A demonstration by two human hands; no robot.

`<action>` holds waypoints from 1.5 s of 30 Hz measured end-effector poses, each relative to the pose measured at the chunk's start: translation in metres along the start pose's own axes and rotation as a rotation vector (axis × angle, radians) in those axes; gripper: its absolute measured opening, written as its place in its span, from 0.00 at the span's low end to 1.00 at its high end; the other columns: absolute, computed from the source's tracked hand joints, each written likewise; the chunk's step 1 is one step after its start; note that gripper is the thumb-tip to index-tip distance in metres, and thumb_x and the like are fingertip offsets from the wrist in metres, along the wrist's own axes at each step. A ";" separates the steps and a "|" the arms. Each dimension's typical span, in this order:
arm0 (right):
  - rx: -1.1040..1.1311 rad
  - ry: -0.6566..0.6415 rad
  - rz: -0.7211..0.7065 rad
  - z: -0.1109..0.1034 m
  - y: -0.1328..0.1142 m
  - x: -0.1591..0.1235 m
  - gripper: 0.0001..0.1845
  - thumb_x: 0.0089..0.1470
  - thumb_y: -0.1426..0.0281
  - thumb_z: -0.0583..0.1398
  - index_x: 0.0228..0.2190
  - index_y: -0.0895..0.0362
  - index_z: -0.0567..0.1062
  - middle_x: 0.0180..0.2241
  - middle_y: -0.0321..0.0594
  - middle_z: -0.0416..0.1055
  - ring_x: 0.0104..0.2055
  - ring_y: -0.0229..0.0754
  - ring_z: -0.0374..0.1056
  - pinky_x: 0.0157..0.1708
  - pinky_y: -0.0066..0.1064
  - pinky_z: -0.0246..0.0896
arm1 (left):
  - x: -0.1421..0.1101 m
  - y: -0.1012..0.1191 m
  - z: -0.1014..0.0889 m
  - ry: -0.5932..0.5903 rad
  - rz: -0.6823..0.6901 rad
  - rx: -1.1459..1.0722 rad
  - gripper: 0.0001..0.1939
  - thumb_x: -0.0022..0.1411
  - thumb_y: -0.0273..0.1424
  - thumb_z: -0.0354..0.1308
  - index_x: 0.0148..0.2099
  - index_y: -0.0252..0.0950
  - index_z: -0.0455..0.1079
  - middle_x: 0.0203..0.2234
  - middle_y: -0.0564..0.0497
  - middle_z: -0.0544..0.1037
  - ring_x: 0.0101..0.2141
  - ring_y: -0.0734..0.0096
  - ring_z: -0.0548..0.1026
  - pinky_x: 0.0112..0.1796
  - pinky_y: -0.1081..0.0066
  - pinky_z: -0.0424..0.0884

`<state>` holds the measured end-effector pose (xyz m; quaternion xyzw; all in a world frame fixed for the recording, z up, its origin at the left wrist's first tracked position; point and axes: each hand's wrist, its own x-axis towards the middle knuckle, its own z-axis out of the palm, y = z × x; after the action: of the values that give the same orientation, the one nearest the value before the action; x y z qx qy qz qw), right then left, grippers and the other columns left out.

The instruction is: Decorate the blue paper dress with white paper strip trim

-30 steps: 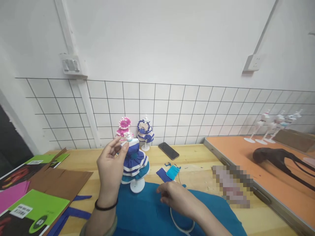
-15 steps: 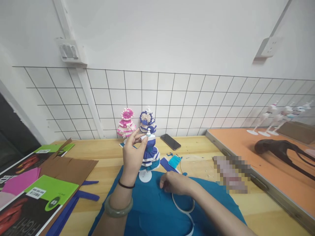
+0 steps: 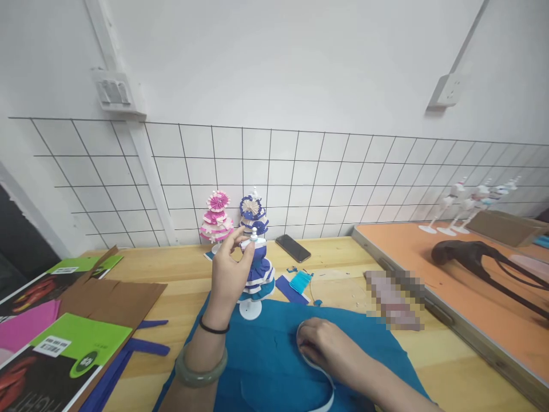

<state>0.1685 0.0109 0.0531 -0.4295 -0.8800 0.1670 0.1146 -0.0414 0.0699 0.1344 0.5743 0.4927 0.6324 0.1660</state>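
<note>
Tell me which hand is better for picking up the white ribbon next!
Probably the right hand: its fingers are at the white ribbon, over the blue cloth. The left hand is farther away, with its fingers at the little dress stand's shoulder.

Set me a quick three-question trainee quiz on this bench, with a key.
1. Multiple choice: What trails from the right hand?
A) white ribbon
B) black cord
C) pink string

2. True or false: The smartphone lies on the wooden tabletop.

3. Fill in: The left hand pinches the blue-and-white miniature dress form; the one behind it to the left has a ____ rosette.

Key: 1 A; 2 true; 3 pink
</note>
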 end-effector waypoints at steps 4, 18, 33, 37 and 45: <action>-0.387 0.095 -0.125 0.024 -0.001 0.002 0.07 0.51 0.74 0.56 0.24 0.56 0.70 0.27 0.37 0.69 0.31 0.40 0.63 0.30 0.30 0.51 | -0.001 0.003 -0.001 -0.019 0.016 0.005 0.20 0.54 0.32 0.54 0.51 0.38 0.65 0.39 0.47 0.75 0.43 0.66 0.71 0.46 0.65 0.64; -0.315 0.111 -0.145 0.041 -0.002 0.017 0.13 0.55 0.76 0.50 0.23 0.59 0.70 0.27 0.44 0.69 0.31 0.44 0.60 0.32 0.37 0.48 | -0.004 0.018 -0.010 0.038 0.075 -0.008 0.24 0.54 0.33 0.56 0.54 0.39 0.60 0.45 0.46 0.72 0.48 0.63 0.68 0.49 0.62 0.61; 0.747 0.273 0.280 -0.006 0.010 -0.001 0.14 0.52 0.61 0.54 0.31 0.60 0.71 0.23 0.37 0.70 0.26 0.37 0.66 0.28 0.28 0.60 | -0.032 0.053 -0.004 -0.220 0.023 -0.193 0.14 0.54 0.33 0.55 0.44 0.37 0.70 0.28 0.51 0.75 0.31 0.68 0.74 0.34 0.70 0.71; 1.193 0.394 0.324 -0.027 0.006 -0.014 0.12 0.45 0.62 0.63 0.27 0.58 0.73 0.20 0.33 0.67 0.24 0.34 0.62 0.28 0.26 0.57 | -0.048 0.043 0.027 -0.677 -0.101 -0.100 0.17 0.52 0.35 0.57 0.46 0.40 0.70 0.38 0.47 0.76 0.37 0.64 0.72 0.37 0.66 0.69; 1.246 0.512 0.316 -0.043 0.003 -0.032 0.10 0.42 0.63 0.65 0.25 0.58 0.75 0.21 0.33 0.68 0.25 0.34 0.61 0.29 0.26 0.56 | -0.062 0.033 0.057 -0.944 -0.368 -0.363 0.09 0.50 0.34 0.59 0.33 0.33 0.69 0.26 0.49 0.74 0.31 0.67 0.73 0.33 0.69 0.68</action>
<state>0.2047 -0.0044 0.0898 -0.4324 -0.4921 0.5496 0.5185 0.0388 0.0313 0.1179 0.6624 0.3398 0.3411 0.5740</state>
